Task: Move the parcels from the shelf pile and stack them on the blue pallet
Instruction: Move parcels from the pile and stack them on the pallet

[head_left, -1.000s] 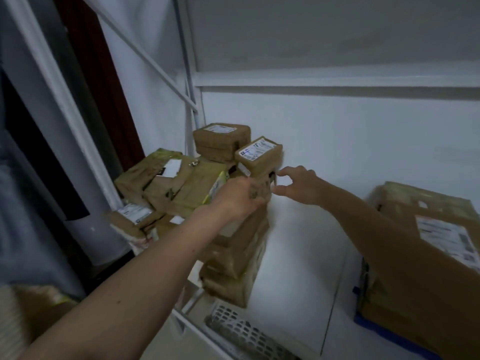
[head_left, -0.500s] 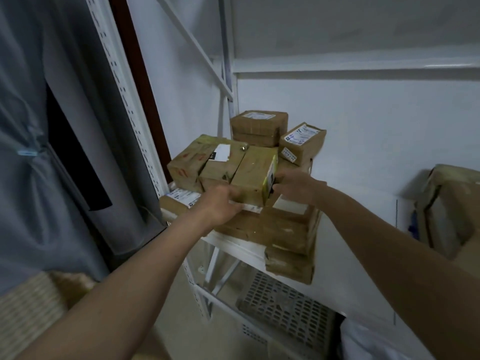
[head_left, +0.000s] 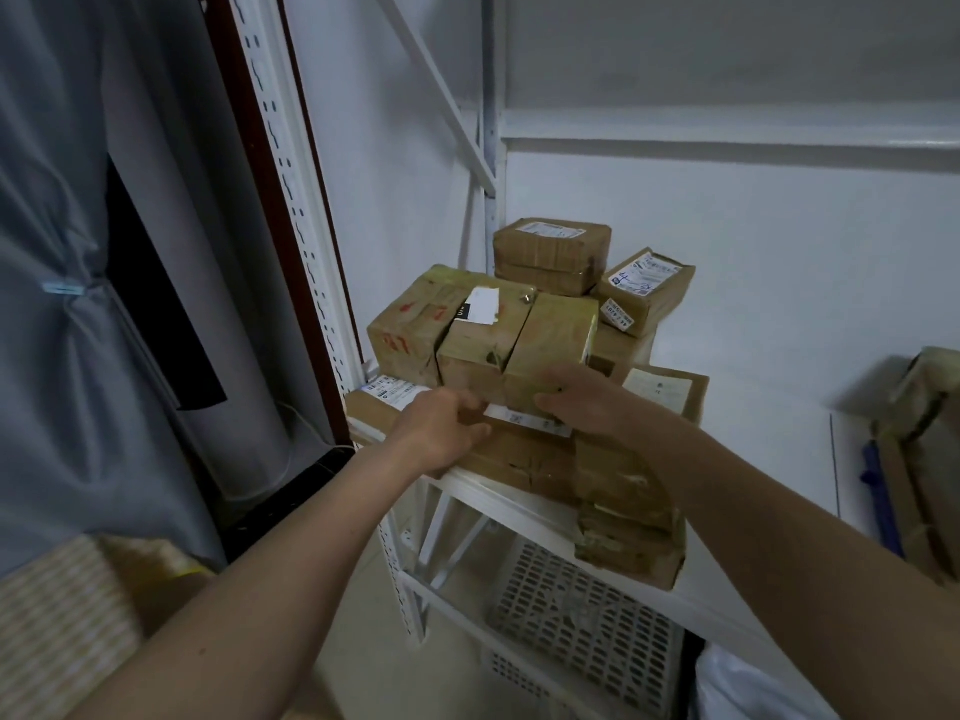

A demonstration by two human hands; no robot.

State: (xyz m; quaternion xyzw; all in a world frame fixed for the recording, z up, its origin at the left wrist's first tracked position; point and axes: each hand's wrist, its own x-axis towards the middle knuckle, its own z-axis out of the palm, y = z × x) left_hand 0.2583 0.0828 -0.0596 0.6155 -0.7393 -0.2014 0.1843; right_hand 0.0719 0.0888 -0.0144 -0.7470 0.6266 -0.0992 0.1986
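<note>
Two bare hands reach into a heap of brown tape-wrapped cardboard parcels (head_left: 540, 356) piled on the near left corner of a white metal shelf (head_left: 769, 517). At far left hangs a grey fabric curtain (head_left: 67, 252), beside a white perforated shelf upright (head_left: 301, 236).

Next comes the left hand (head_left: 441, 433), at the near edge of the pile. Its fingers are curled against the near left end of a flat brown parcel with a white label strip (head_left: 524, 449), low in the pile; how far the grip closes cannot be told. Just left of it lies a flat parcel with a white printed shipping label (head_left: 395, 394), the print too small to read.

Above these sits a box marked with red handwritten strokes (head_left: 410, 332), illegible, and a middle box bearing a white and black sticker (head_left: 480, 309).

To the right, the right hand (head_left: 587, 402) presses curved fingers onto the near face of an upright yellowish-brown box (head_left: 550, 345), thumb low by the label strip.

Farther right and back, a small box with a blue-scribbled label (head_left: 644, 288) leans on the stack, its writing unreadable.

Below the shelf lies a grey perforated plastic crate (head_left: 587, 615).
</note>
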